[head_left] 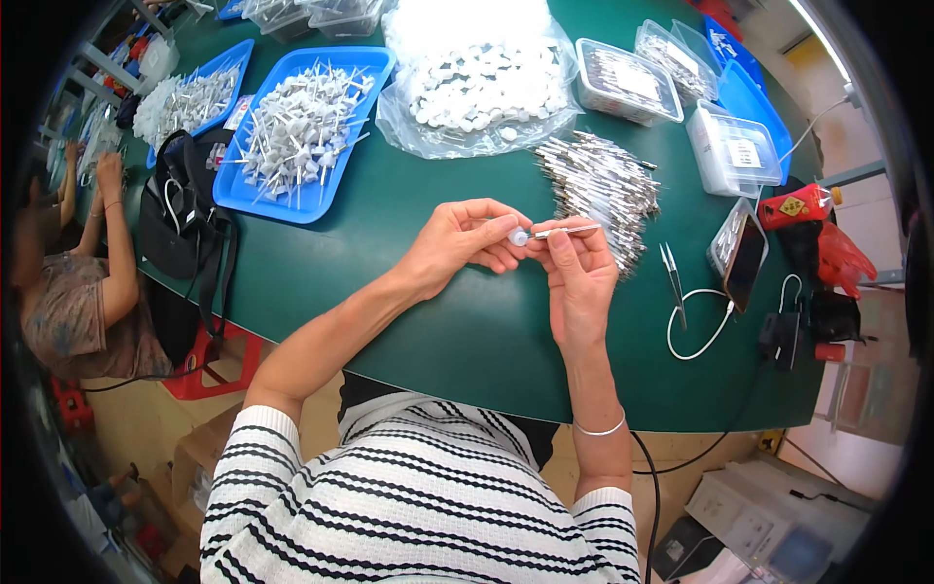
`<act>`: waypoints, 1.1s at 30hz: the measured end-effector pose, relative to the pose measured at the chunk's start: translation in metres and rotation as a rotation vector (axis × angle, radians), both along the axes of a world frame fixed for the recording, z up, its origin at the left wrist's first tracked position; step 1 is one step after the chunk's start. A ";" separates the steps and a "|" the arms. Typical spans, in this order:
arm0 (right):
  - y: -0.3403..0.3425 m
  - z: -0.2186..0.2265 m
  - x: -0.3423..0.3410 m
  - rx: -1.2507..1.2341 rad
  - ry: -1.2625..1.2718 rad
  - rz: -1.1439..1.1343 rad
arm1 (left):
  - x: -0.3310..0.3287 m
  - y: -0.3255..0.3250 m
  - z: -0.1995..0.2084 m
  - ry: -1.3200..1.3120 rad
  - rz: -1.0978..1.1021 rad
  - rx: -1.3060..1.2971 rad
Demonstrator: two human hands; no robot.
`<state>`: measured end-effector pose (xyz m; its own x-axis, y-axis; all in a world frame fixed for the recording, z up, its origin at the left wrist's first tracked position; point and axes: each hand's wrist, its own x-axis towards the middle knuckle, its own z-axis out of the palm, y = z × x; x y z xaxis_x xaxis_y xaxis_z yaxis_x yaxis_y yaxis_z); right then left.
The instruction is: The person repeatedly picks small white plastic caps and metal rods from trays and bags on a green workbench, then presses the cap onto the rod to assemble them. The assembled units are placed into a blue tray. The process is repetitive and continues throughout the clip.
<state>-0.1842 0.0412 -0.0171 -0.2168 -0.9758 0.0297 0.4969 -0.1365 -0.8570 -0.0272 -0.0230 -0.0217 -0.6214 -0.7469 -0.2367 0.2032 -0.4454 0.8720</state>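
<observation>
Both my hands meet above the green tabletop. Between the thumb and fingers of my left hand (467, 237) is a small white plastic cap (519, 237). My right hand (576, 273) pinches a thin metal rod (569, 230), its inner end at the cap; whether it sits inside the cap I cannot tell. Just beyond my right hand lies a heap of similar metal rods (603, 185). Further off, a clear plastic bag (418, 136) holds many white caps (486, 88). Left of it, a blue tray (316, 209) carries white caps with rods (302, 131) fitted in them.
Tweezers (673, 282), a white cable (686, 355) and a phone (745, 263) lie on the right. Clear plastic boxes (628, 83) stand at the back right. A black bag (175, 219) rests at the left edge, near another person (88, 292). A red bottle (798, 206) is far right.
</observation>
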 end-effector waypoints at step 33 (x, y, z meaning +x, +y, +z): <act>0.005 0.000 0.003 -0.151 0.373 -0.183 | 0.005 0.000 -0.005 0.179 -0.086 0.263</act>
